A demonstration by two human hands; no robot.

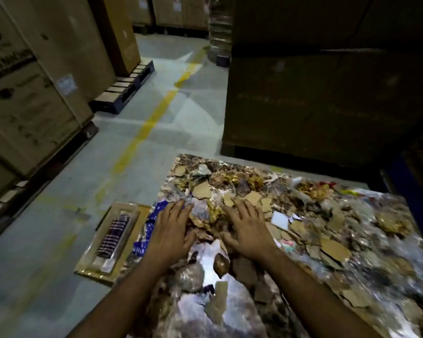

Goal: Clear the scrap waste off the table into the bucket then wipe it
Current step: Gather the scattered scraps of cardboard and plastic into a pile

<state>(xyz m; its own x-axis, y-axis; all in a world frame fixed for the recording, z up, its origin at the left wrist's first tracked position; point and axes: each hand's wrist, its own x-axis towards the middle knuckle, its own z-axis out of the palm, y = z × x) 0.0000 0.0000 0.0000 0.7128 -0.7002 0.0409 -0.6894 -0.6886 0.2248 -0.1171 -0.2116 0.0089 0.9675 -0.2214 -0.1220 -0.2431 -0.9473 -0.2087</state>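
Scrap waste [266, 206] strewn over most of a marble-patterned table [230, 313]: torn cardboard pieces, crinkled clear plastic film, gold foil wrappers, a few white paper bits. Thickest across the far half and toward the right edge; thinner on the glossy near part, with a brown crumpled lump [221, 263] and a few cardboard shards lying apart there.

Left hand [171, 228] laid palm down on the litter close to the table's left edge, fingers spread and nearly straight, gripping nothing, fingertips on clear film just beside a blue printed wrapper [154, 215]. Right hand [248, 230] likewise flat on the pile, fingers fanned wide, thumb angled inward toward the other hand, nothing pinched or clasped. Between the two hands, a small heap of gold foil and brown cardboard scraps. Both forearms bare, reaching in from the near edge.

Beside the table's left edge, lower down, a flat cardboard tray [112, 240] carrying a clear plastic blister pack with a dark striped item inside; blurred too much to name. Grey concrete floor [108, 167] beyond, marked with a worn yellow line [144, 132] running away from the table. Stacks of large cardboard cartons [29, 93] on dark pallets along the left, another tall dark stack of cartons [327, 93] just behind the table's far edge. Lighting dim, right side of the table smeared by motion blur. Bucket not seen anywhere in view.
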